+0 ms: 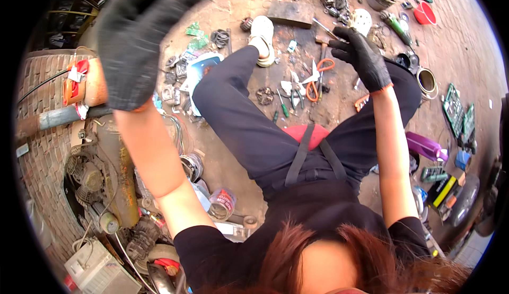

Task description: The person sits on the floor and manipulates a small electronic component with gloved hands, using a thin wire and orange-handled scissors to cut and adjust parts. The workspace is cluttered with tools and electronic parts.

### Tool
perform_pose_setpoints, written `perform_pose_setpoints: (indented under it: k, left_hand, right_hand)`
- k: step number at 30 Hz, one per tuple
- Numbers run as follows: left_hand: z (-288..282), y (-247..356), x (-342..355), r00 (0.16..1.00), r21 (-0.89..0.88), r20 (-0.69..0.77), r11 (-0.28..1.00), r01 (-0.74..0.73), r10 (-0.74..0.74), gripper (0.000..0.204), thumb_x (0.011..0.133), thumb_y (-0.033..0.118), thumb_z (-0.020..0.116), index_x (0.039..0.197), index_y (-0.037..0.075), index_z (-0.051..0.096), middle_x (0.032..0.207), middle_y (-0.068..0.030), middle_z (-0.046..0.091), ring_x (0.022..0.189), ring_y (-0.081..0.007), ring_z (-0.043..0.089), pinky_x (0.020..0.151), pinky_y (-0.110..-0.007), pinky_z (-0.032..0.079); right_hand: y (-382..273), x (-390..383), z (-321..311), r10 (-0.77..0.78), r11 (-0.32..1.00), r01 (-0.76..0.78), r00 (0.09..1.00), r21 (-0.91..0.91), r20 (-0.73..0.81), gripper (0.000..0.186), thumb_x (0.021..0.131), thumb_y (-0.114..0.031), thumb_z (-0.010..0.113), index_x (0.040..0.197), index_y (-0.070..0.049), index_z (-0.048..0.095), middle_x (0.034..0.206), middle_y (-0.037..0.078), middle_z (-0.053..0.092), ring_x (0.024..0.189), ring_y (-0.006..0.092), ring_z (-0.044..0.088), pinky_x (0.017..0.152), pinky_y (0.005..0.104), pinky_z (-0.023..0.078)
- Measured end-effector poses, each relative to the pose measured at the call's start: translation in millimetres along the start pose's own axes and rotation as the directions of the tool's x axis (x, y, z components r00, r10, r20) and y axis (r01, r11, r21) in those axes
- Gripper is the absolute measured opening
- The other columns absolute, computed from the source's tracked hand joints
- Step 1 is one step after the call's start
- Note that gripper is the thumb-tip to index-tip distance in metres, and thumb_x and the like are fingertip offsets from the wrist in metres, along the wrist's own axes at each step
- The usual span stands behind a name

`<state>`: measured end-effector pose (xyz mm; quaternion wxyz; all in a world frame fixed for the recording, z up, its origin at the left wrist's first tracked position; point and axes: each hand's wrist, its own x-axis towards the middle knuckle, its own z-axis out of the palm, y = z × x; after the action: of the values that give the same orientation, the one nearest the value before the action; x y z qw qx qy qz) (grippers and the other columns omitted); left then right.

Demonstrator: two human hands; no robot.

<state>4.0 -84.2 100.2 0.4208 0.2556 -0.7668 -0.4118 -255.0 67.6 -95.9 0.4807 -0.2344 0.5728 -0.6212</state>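
Observation:
My left hand (139, 45), in a black glove, is raised close to the camera at the upper left. Its fingers reach to the right, slightly bent and apart, with nothing visible in them. Over my bent right leg hovers my right hand (365, 58), also black-gloved, its fingers loosely spread. A thin screwdriver-like shaft (321, 27) shows beside the right fingertips; whether they touch it I cannot tell. Below and left of that hand lie a hammer (322, 44), orange-handled scissors (313, 84), pliers (297, 93) and a green-handled screwdriver (283, 106) on the ground.
A metal block (291, 14) lies beyond my feet. To the right are an angle grinder (396, 29), a red bucket (424, 13), a purple bottle (426, 146) and green tool cases (454, 111). At left stand an orange container (94, 84), old motors (87, 172) and several cans.

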Motion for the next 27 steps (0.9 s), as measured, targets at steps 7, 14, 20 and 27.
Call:
perform_pose_setpoints:
  k: [7, 14, 20, 27]
  left_hand:
    - [21.3, -1.3, -22.3, 0.936, 0.075, 0.348, 0.994, -0.079, 0.048, 0.035, 0.065, 0.000, 0.077, 0.098, 0.001, 0.067, 0.087, -0.0040, 0.060, 0.075, -0.0092, 0.056, 0.064, -0.023, 0.046]
    - [16.6, 15.2, -43.8, 0.935, 0.144, 0.336, 0.975, -0.169, 0.112, 0.036, 0.060, 0.004, 0.080, 0.094, 0.001, 0.068, 0.086, -0.0057, 0.061, 0.069, -0.0111, 0.055, 0.058, -0.023, 0.043]
    - [12.3, 12.4, -56.4, 0.948, 0.178, 0.264, 0.957, -0.230, 0.179, 0.037, 0.058, 0.004, 0.080, 0.093, 0.001, 0.068, 0.087, -0.0065, 0.063, 0.070, -0.0115, 0.055, 0.058, -0.023, 0.043]
    - [6.0, 14.0, -60.3, 0.946, 0.158, 0.260, 0.958, -0.240, 0.194, 0.038, 0.056, 0.001, 0.081, 0.092, -0.001, 0.068, 0.088, -0.0069, 0.062, 0.071, -0.0115, 0.056, 0.058, -0.023, 0.044]
  right_hand:
    - [-97.1, -54.8, 92.0, -0.230, 0.969, 0.247, 0.876, 0.016, 0.424, 0.050, 0.087, -0.017, 0.059, 0.129, 0.003, 0.044, 0.109, 0.013, 0.059, 0.078, 0.0173, 0.063, 0.070, 0.0303, 0.054]
    - [-96.4, -76.0, 103.2, -0.343, 0.824, 0.498, 0.818, -0.269, 0.462, 0.033, 0.080, -0.011, 0.067, 0.109, 0.003, 0.060, 0.096, 0.007, 0.062, 0.085, 0.0135, 0.058, 0.078, 0.0281, 0.048]
    - [-97.8, -95.3, 98.8, -0.428, 0.851, 0.485, 0.863, -0.203, 0.268, 0.014, 0.077, -0.003, 0.070, 0.090, 0.001, 0.067, 0.081, 0.005, 0.066, 0.075, 0.0102, 0.061, 0.069, 0.0255, 0.049]
    - [-107.2, -105.0, 88.7, -0.526, 0.680, 0.612, 0.791, -0.404, 0.313, 0.013, 0.075, -0.005, 0.070, 0.087, 0.001, 0.068, 0.075, 0.005, 0.065, 0.067, 0.0109, 0.060, 0.060, 0.0249, 0.047]
